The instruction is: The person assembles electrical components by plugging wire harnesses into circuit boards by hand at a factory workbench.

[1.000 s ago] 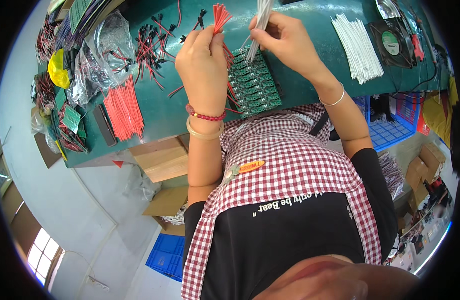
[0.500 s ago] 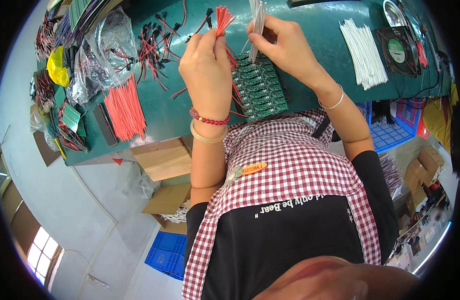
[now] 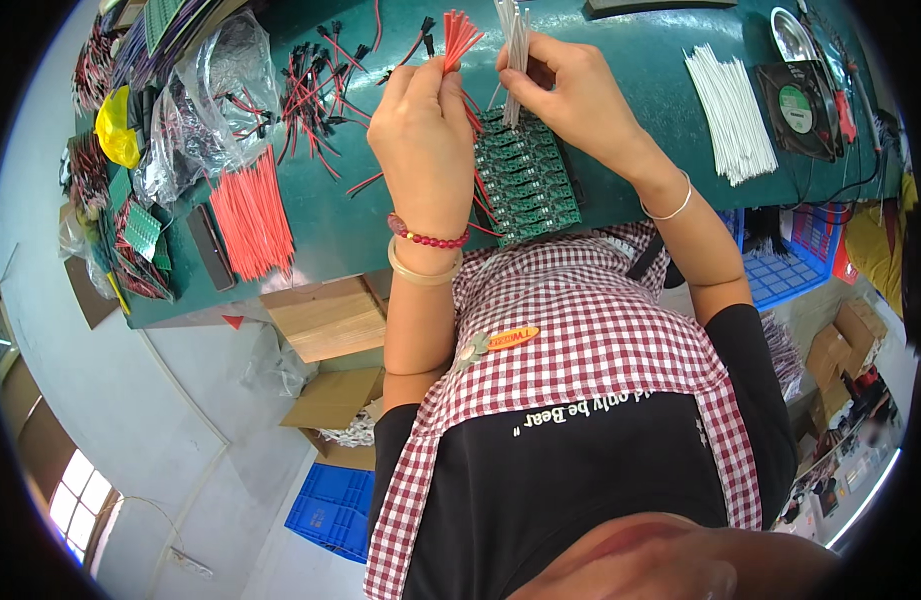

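Observation:
My left hand (image 3: 421, 125) is closed round a bundle of red wires (image 3: 462, 40), whose ends fan out above the fingers and trail below them. Beside it, my right hand (image 3: 571, 85) pinches a bundle of white wires (image 3: 516, 45) that stands nearly upright. The lower tips of the white wires reach the top of a panel of green circuit boards (image 3: 526, 185), and whether they touch it I cannot tell. That panel lies on the green table (image 3: 631, 190) close to my apron. A few red wires run along its left edge.
To the left lie red wires (image 3: 251, 215), a dark bar (image 3: 211, 247), black-and-red connector leads (image 3: 326, 90), a clear plastic bag (image 3: 211, 110) and a yellow bag (image 3: 117, 130). At the right are white wires (image 3: 731, 115), a fan (image 3: 799, 108) and a metal dish (image 3: 789, 32).
Both hands keep their bundles in nearly the same pose. My left hand sits slightly further right and lower in the picture; the whole view has shifted a little.

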Demonstrator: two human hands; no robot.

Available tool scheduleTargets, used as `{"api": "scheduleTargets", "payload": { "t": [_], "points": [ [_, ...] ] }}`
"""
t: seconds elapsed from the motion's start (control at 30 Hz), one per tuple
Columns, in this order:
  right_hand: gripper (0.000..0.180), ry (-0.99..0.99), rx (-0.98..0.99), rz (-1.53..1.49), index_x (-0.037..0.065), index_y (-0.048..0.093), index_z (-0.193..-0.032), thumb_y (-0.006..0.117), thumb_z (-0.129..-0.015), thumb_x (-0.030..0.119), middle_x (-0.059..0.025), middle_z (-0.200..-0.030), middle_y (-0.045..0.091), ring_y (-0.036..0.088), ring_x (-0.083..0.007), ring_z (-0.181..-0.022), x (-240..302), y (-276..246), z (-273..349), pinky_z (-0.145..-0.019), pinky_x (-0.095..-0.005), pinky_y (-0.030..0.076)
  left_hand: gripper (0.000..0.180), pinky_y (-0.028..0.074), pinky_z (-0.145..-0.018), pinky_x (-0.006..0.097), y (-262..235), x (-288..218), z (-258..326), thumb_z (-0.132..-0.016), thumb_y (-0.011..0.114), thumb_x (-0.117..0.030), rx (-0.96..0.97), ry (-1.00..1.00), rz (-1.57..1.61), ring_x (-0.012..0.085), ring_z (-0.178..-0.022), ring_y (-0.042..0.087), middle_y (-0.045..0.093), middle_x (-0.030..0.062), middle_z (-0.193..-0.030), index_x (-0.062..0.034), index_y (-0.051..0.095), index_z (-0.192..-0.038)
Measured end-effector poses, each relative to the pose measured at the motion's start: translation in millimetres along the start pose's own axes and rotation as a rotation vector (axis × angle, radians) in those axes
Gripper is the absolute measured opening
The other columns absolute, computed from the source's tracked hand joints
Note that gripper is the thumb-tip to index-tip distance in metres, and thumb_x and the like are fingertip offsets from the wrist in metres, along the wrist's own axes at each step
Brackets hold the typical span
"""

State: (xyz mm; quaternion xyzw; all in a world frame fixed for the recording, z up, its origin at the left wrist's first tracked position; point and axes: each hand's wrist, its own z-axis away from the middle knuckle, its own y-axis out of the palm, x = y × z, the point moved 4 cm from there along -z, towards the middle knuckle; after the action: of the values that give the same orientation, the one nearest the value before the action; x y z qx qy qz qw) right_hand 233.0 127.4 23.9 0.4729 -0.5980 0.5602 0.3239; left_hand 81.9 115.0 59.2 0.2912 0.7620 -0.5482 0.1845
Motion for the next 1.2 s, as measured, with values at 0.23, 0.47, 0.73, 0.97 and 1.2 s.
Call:
{"api": "scheduleTargets", "payload": {
  "t": [0.23,0.47,0.73,0.97,1.2],
  "points": [
    [0.015,0.014,0.043,0.029,-0.001,0.063,-0.089,0.062,-0.084,0.013,-0.0138,-0.065,0.061,0.060,-0.0213,-0.055,1.9,-0.8,-3.2,-0.053,-0.0327,0.046,0.011,0.047,-0.055,0.038,0.1,-0.5,-0.2,-0.083,0.062,-0.003,0.005,-0.007,-0.005,0.0307,-0.064,0.061,0.061,0.0150,-0.078,0.0028,0.065,-0.091],
    [0.016,0.026,0.144,0.040,-0.002,0.065,-0.088,0.063,-0.082,0.014,-0.0147,-0.069,0.065,0.064,-0.0234,-0.061,1.1,2.9,-14.3,-0.057,-0.0338,0.049,0.011,0.045,-0.054,0.031,2.3,1.8,-1.1,-0.085,0.062,-0.005,-0.045,0.021,-0.019,0.0205,-0.057,0.058,0.062,0.0127,-0.073,0.0016,0.068,-0.090],
    [0.018,0.106,0.228,-0.042,-0.001,0.066,-0.091,0.062,-0.080,0.012,-0.0128,-0.070,0.066,0.065,-0.0204,-0.062,-13.4,12.8,-20.1,-0.058,-0.0325,0.050,0.011,0.045,-0.054,0.032,2.7,2.0,0.4,-0.085,0.062,-0.006,-0.043,0.019,-0.038,0.0212,-0.057,0.058,0.063,0.0134,-0.074,0.0010,0.068,-0.091],
    [0.019,0.245,0.311,-0.120,-0.003,0.064,-0.094,0.063,-0.080,0.010,-0.0076,-0.067,0.064,0.060,-0.0139,-0.056,-21.8,5.9,-20.7,-0.053,-0.0293,0.050,0.010,0.047,-0.056,0.038,2.8,-0.6,1.2,-0.082,0.063,-0.003,0.015,-0.012,-0.007,0.0319,-0.065,0.061,0.060,0.0149,-0.078,0.0030,0.065,-0.090],
    [0.014,0.318,0.268,-0.216,0.001,0.060,-0.096,0.062,-0.090,0.013,-0.0010,-0.070,0.059,0.056,-0.0062,-0.058,-14.3,-8.8,-0.9,-0.051,-0.0210,0.046,0.008,0.047,-0.056,0.038,-0.2,-1.8,0.4,-0.083,0.062,-0.003,0.012,-0.033,0.062,0.0311,-0.064,0.061,0.060,0.0141,-0.077,0.0024,0.065,-0.089]
  ]
}}
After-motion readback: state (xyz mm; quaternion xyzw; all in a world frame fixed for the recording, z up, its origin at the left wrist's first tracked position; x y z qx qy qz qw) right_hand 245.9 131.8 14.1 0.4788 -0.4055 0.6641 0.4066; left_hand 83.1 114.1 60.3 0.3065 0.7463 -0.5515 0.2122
